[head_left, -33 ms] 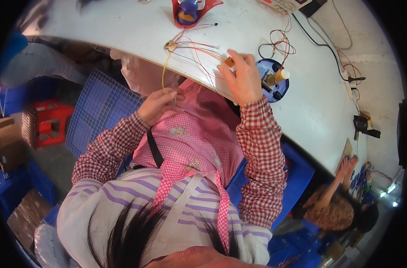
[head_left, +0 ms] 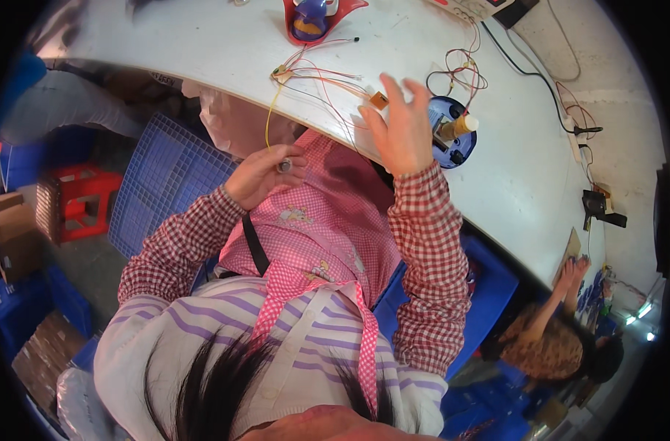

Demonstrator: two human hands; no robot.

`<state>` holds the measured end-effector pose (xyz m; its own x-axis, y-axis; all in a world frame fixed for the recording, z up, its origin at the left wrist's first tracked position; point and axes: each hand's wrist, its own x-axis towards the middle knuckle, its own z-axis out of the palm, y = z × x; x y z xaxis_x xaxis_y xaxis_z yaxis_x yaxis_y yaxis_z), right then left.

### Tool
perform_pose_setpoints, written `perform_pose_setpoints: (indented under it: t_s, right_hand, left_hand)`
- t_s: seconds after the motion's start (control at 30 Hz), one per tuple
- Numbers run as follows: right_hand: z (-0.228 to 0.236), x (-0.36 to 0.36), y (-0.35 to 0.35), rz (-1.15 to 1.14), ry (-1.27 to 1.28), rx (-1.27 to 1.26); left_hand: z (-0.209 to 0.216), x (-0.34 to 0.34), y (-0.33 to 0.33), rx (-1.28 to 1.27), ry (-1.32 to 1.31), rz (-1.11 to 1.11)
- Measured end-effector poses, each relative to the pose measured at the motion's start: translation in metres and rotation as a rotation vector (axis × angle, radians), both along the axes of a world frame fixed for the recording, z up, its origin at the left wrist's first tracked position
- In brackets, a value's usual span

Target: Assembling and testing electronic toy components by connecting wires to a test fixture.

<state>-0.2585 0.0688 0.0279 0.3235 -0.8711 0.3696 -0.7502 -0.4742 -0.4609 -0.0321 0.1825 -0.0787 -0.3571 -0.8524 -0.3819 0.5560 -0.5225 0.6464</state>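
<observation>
My left hand is closed above my lap, its fingers curled round a small round silvery part. A yellow wire runs from that hand up to a small circuit board on the table. Thin red and dark wires fan out from this board, some reaching a red and purple toy part. My right hand is open, thumb and fingers apart, over the table edge. Just beside its fingertips lies a small orange-brown board, apart from the hand.
Right of my right hand stands a round blue base with a cream cylinder. Looped red wires lie behind it. A blue wire basket and a red stool are left. Another person's hands show at far right.
My right hand's fingers have spread and come away from the orange-brown board. My left hand has turned slightly, bringing the round silvery part into sight.
</observation>
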Motion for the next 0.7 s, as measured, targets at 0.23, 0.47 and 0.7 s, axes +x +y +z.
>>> perform_pose_setpoints:
  t_s: [0.23,0.47,0.7]
  right_hand:
    - [0.009,0.029,0.082,0.384,-0.061,-0.058]
    - [-0.014,0.028,0.081,0.348,-0.513,0.174]
    - [-0.01,0.042,0.066,0.198,-0.782,0.277]
  left_hand:
    - [0.073,-0.024,0.005,-0.058,0.28,-0.063]
    - [0.086,0.012,0.012,-0.379,-0.344,-0.285]
    - [0.064,0.07,-0.105,-1.177,-1.561,-0.075]
